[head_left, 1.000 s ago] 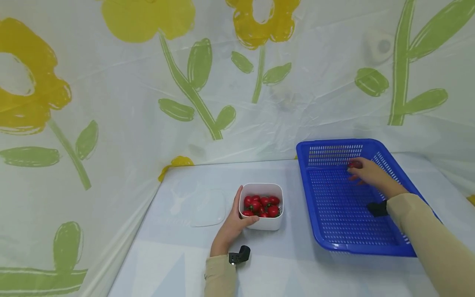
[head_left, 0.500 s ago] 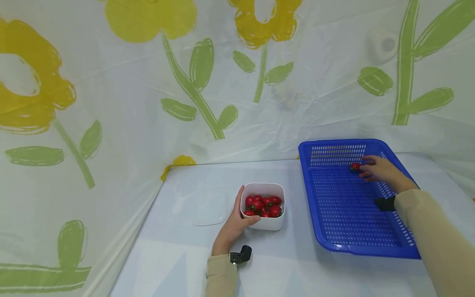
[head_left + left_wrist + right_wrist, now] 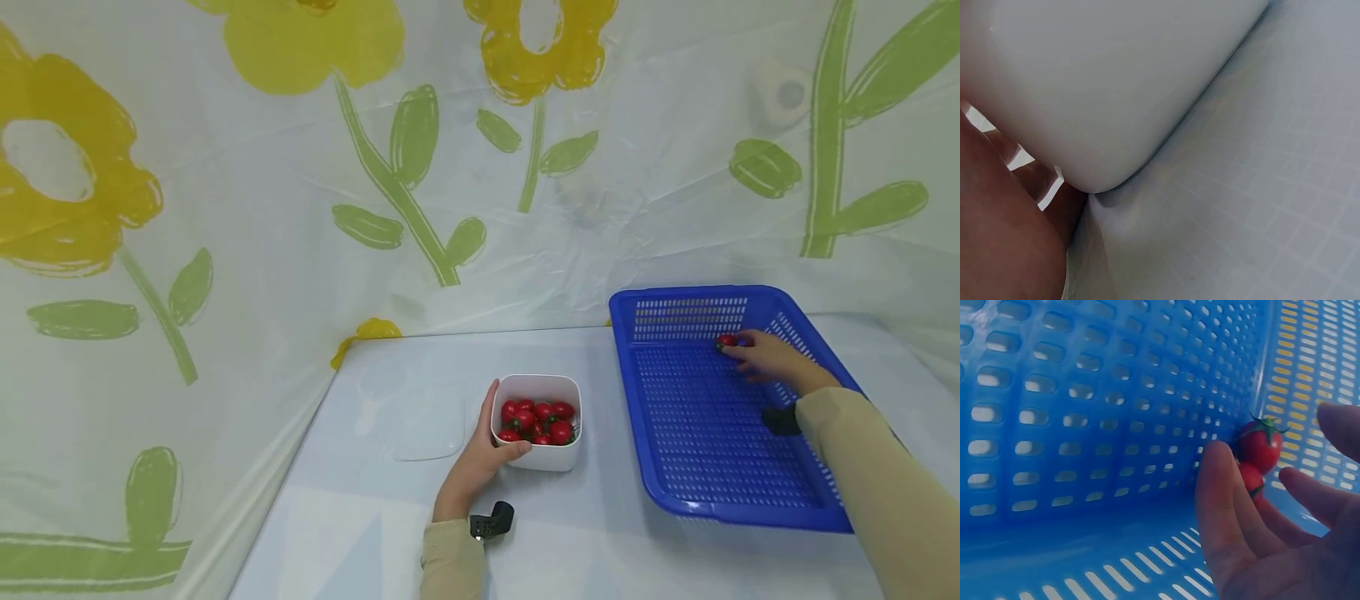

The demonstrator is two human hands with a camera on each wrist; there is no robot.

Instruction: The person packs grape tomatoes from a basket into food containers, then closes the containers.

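Note:
My left hand (image 3: 476, 458) holds a small white square container (image 3: 543, 460), thumb along its front rim and fingers down its left side. Several red cherry tomatoes (image 3: 536, 421) with green stems lie inside it. In the left wrist view, the container's smooth wall (image 3: 1104, 81) fills the upper left, with fingers beside it. My right hand (image 3: 776, 362) is in the far right part of a blue plastic basket (image 3: 712, 433). Two cherry tomatoes (image 3: 1260, 447) sit close together in the basket corner, and the spread fingers (image 3: 1216, 500) of that hand are right around them.
A clear, flat lid (image 3: 429, 429) lies on the white-covered table (image 3: 375, 533) left of the container. The basket's raised, slotted walls surround the right hand. Behind the table hangs a white curtain (image 3: 285, 250) printed with yellow flowers.
My right hand drew back from the tomatoes in the basket corner, then came in close to them again. The left hand stays on the container. The head view has shifted slightly.

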